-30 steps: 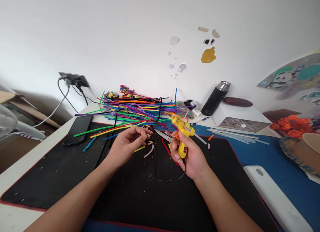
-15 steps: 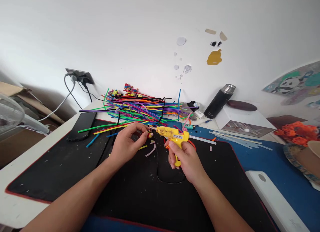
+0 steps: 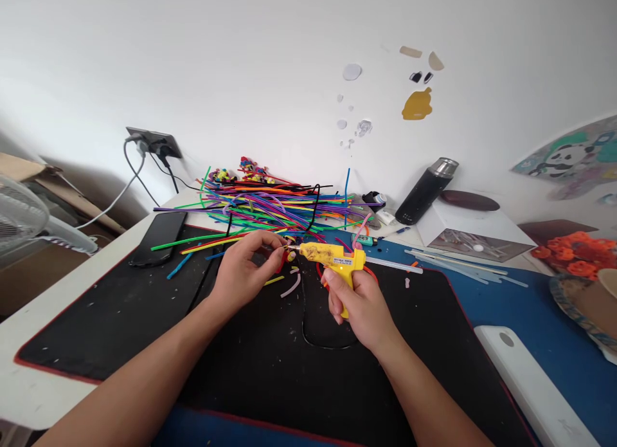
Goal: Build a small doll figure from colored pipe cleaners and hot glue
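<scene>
Left hand: the bare left hand (image 3: 243,265), left of the frame's centre, has thumb and forefinger pinched together on a small multicoloured fuzzy piece (image 3: 291,256), mostly hidden by the fingers.
Right hand: the bare right hand (image 3: 359,304), right of centre, has its fingers wrapped around the handle of a yellow plastic glue gun (image 3: 330,255).
Glue gun: held level at the centre of the frame, nozzle pointing left; a translucent glue stick (image 3: 398,265) sticks out of its rear.
Nozzle: its tip is right at the left fingertips; whether it touches the fuzzy piece cannot be told.
Mat: a black mat with a red edge (image 3: 270,386) lies under both hands on the tabletop (image 3: 58,334), with a short pale-lilac strip (image 3: 291,287) near the centre.
Pipe cleaners: a heap of many-coloured fuzzy stems (image 3: 270,206) lies beyond the hands, upper centre.
Left side: a black phone (image 3: 159,239) rests partly on the mat.
Right side: a black flask with a silver cap (image 3: 427,193) leans near a white box (image 3: 475,225); loose translucent glue sticks (image 3: 457,265) lie in front.
</scene>
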`<action>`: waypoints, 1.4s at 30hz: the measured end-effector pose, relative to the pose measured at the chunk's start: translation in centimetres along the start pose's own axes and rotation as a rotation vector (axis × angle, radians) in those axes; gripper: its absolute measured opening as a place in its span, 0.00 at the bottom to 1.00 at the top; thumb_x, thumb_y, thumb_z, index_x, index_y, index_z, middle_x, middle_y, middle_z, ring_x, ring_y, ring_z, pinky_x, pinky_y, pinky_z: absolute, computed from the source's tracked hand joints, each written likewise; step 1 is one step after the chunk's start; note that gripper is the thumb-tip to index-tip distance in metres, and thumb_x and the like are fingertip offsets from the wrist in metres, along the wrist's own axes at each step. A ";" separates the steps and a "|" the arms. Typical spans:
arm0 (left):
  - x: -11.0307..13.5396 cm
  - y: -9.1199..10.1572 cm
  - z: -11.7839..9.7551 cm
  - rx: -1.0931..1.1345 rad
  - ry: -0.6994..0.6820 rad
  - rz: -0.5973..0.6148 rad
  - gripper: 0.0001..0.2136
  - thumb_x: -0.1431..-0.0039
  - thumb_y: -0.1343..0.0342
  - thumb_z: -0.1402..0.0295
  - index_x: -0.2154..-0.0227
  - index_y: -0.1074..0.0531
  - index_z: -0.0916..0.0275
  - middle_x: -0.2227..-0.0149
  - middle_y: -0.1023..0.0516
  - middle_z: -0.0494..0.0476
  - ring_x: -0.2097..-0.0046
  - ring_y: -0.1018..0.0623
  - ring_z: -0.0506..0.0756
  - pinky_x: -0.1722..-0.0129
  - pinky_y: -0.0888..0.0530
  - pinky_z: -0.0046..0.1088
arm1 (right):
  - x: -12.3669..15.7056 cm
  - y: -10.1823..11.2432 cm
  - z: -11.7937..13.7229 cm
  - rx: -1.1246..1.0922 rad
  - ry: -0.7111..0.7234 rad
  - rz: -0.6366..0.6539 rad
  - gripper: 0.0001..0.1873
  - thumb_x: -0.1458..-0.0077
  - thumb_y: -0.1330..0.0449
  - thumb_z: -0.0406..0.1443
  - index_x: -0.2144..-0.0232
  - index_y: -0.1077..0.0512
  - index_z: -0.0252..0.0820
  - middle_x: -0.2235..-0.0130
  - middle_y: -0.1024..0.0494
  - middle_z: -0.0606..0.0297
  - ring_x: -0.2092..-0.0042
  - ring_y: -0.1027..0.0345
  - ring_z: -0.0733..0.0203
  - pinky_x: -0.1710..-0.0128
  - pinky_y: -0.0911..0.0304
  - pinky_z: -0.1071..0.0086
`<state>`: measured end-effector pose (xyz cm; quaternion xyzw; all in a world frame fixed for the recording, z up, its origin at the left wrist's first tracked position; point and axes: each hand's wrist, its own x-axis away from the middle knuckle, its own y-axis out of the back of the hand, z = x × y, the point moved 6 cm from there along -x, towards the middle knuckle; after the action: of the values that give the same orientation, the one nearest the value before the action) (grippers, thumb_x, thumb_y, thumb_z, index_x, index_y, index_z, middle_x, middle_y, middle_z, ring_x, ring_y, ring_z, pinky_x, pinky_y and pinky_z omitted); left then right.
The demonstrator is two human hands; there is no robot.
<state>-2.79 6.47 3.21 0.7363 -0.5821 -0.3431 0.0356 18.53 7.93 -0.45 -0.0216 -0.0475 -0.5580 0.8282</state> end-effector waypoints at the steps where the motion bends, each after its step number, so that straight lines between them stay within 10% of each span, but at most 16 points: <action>1: 0.0 0.0 0.0 -0.006 -0.010 -0.006 0.04 0.33 0.42 0.68 0.65 0.25 0.59 0.59 0.16 0.56 0.60 0.18 0.55 0.58 0.24 0.30 | 0.0 0.0 0.0 0.004 -0.002 -0.002 0.32 0.45 0.36 0.65 0.76 0.33 0.45 0.85 0.34 0.71 0.83 0.40 0.65 0.79 0.45 0.68; 42: 0.2 0.0 -0.8 -0.085 -0.097 -0.023 0.03 0.34 0.41 0.69 0.65 0.25 0.58 0.60 0.15 0.56 0.58 0.16 0.56 0.59 0.22 0.31 | 0.6 -0.1 0.1 0.051 -0.042 -0.069 0.34 0.47 0.36 0.67 0.71 0.32 0.43 0.85 0.35 0.74 0.84 0.41 0.66 0.82 0.46 0.70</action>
<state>-2.35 6.05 3.74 0.7233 -0.5595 -0.4032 0.0345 18.61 7.35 -0.28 -0.0103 -0.0796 -0.5843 0.8076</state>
